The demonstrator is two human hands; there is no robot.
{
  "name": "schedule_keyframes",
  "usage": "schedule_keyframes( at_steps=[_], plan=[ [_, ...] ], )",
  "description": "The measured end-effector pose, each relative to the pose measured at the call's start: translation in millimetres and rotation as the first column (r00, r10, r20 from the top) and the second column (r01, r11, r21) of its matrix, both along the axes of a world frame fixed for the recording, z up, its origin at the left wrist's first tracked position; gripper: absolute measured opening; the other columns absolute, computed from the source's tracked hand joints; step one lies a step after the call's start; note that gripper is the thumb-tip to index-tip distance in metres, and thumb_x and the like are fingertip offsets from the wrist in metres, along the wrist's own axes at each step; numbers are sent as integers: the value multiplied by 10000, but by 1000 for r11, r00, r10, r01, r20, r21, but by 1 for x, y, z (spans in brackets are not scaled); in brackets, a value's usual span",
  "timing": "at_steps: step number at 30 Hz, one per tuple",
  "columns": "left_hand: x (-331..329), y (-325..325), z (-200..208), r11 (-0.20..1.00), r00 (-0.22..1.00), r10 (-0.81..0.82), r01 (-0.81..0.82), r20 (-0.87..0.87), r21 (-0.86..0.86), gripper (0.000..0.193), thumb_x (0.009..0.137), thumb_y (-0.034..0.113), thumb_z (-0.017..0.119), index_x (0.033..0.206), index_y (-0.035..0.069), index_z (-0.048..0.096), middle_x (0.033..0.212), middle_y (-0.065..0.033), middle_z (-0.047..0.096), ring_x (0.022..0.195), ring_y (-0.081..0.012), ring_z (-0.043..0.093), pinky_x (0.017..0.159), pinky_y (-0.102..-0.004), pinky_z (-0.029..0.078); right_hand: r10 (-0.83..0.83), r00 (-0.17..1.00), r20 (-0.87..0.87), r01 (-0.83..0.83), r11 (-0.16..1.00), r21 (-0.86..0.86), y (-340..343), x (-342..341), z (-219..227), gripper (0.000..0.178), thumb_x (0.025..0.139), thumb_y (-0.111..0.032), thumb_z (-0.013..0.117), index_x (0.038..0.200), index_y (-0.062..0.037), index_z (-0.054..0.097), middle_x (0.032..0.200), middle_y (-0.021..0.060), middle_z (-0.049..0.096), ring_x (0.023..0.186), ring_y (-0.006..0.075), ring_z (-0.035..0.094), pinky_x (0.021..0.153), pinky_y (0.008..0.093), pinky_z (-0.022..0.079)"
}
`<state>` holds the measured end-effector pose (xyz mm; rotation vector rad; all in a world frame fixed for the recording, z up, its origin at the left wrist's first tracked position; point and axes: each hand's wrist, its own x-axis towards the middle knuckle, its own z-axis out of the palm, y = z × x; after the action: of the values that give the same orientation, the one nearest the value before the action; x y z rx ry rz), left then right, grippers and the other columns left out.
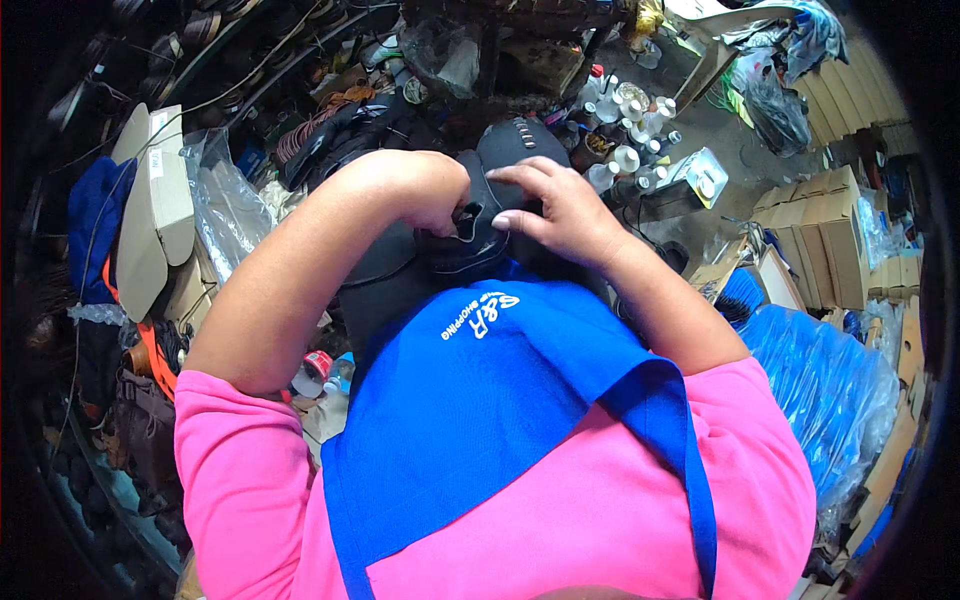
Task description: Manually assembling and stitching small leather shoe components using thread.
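Observation:
In front of my blue apron [470, 400], a black shoe [465, 258] rests on my lap with its opening facing up. My left hand [438, 192] bends over the shoe's left side. Its thumb presses at the edge of the opening, and the other fingers are mostly hidden. To the right of the opening, my right hand [562, 212] has its thumb and fingers apart. That thumb's tip is close to the shoe's edge, and nothing shows between the fingers. A thin pale line, perhaps thread, runs along the shoe beside the fingertips.
Several bottles [626, 158] stand on the floor ahead to the right, near a clear-lidded container [705, 178]. Cardboard boxes [825, 240] and a plastic-wrapped blue bundle [815, 390] lie to the right. At left are beige sheets [160, 215] and clear plastic [225, 195]. Shoes fill racks at far left.

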<state>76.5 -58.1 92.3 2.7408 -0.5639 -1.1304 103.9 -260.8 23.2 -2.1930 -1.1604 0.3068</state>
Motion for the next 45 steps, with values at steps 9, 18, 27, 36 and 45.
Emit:
schedule_keyframes(
  at_steps=[9, 18, 27, 36, 45],
  plan=[
    [-10, 30, -20, 908, 968, 175, -87, 182, -410, 150, 745, 149, 696, 820, 27, 653, 819, -125, 607, 771, -289, 600, 683, -368, 476, 177, 982, -65, -157, 959, 236, 13, 8, 17, 516, 739, -261, 758, 1200, -110, 581, 1074, 94, 608, 966, 236, 587, 850, 357, 478],
    [-23, 29, -33, 803, 787, 384, -26, 483, -595, 160, 773, 97, 688, 807, 4, 563, 780, -110, 548, 737, -252, 580, 647, -331, 459, 215, 939, -268, -208, 977, 54, 20, 19, 13, 306, 788, -245, 715, 1026, -69, 636, 948, 96, 625, 917, 228, 586, 825, 336, 460],
    [-15, 40, -14, 499, 827, 543, -458, -146, -736, 122, 865, 111, 630, 896, -5, 611, 773, -16, 595, 667, -93, 582, 633, -240, 490, 270, 852, -449, -286, 958, 33, 41, 21, 17, 346, 784, -340, 704, 967, -47, 693, 926, 119, 646, 886, 216, 617, 783, 326, 472],
    [-47, 38, -26, 422, 797, 601, -383, -63, -822, 157, 839, 115, 660, 913, -17, 622, 846, -19, 566, 830, -92, 533, 744, -251, 447, 179, 929, -325, -227, 967, -114, 52, 11, 25, 270, 688, -263, 750, 869, -67, 706, 754, 104, 674, 720, 226, 655, 692, 332, 494],
    [-65, 35, -23, 701, 916, 344, -104, 206, -705, 218, 735, 78, 712, 927, 20, 626, 958, -110, 599, 913, -278, 598, 803, -347, 481, 264, 957, -122, -286, 933, -220, 24, 6, 51, 210, 751, -290, 697, 872, -119, 681, 884, 95, 611, 940, 282, 589, 805, 402, 448]
  ],
)
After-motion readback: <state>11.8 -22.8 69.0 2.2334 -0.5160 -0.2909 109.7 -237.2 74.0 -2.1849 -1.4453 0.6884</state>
